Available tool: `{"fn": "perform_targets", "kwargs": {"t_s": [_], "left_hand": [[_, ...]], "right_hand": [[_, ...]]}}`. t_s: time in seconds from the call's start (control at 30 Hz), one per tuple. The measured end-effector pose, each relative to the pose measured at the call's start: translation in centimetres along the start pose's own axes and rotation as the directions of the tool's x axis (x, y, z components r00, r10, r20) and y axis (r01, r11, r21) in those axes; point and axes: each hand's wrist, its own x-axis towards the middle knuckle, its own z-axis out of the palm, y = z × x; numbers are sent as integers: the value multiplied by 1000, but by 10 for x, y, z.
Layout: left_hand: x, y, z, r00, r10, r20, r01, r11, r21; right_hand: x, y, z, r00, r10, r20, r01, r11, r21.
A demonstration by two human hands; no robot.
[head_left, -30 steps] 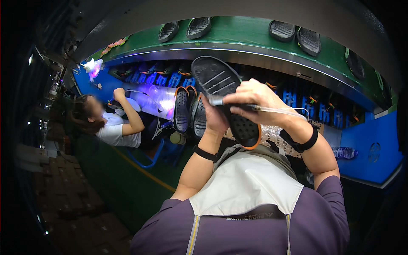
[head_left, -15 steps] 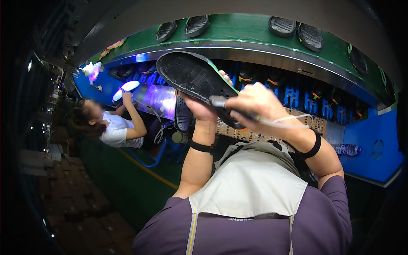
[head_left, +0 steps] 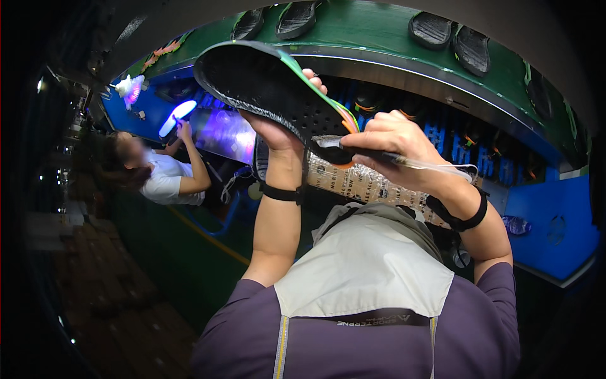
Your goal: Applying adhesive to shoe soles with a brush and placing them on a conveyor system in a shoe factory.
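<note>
Right fingers (head_left: 371, 121), one set: closed on the dark handle of a brush (head_left: 327, 141), a clear tube (head_left: 435, 167) trailing from its back end. Bristles at the near end of the sole, touching or just above it (I cannot tell which).

Left fingers (head_left: 314, 81), one set: gripping the sole from beneath, tips showing past its far edge.

Sole (head_left: 252, 85), one, black, perforated, bright-coloured side: raised and tilted before me, over the cardboard (head_left: 363, 185).

Handling note: I would brace the sole with the left, turn it toward the bristles, stroke lightly and evenly along the edge, and let the tube hang clear (a snag could jerk the tip).

Beyond: green belt (head_left: 372, 47) bearing a pair of soles (head_left: 432, 31); at left, a co-worker (head_left: 167, 180) holding a glowing piece (head_left: 178, 118).
</note>
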Motion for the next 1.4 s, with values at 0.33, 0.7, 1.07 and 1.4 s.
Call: {"fn": "perform_targets", "kwargs": {"t_s": [0.33,0.7,1.07,1.4], "left_hand": [[28,8,8,970,-171,171,138,972,189],[56,-8,18,924,-381,33,309,794,524],[76,-15,52,798,-576,-179,302,125,945],[68,-9,3,955,-235,-180,296,749,592]], "right_hand": [[13,13,-2,962,-150,227,180,976,-122],[21,20,-8,948,-46,314,50,999,-5],[33,20,-12,932,79,353,-102,994,47],[12,23,-2,991,128,26,-129,937,325]]}}
